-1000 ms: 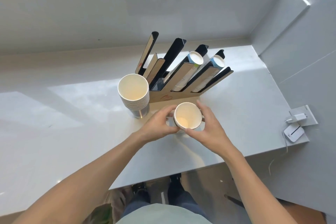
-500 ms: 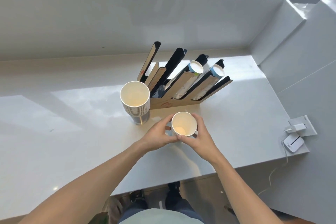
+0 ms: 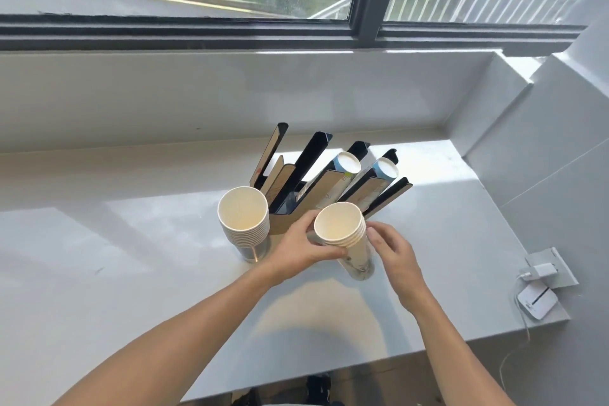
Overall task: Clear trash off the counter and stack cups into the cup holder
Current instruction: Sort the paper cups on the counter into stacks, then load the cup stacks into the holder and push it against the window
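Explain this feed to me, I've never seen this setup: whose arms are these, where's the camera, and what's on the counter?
No machine here: a person's two bare arms, filmed by a wide-angle camera on their head, looking down. On the grey counter stands a slotted cup holder; two slots hold cup stacks lying slanted. Beside it stands a loose stack of paper cups. The left hand grips a second stack, tilted; whether its base touches the counter is unclear. The right hand is open beside it, fingertips near its side. At the right edge lie a white charger and a small white device.
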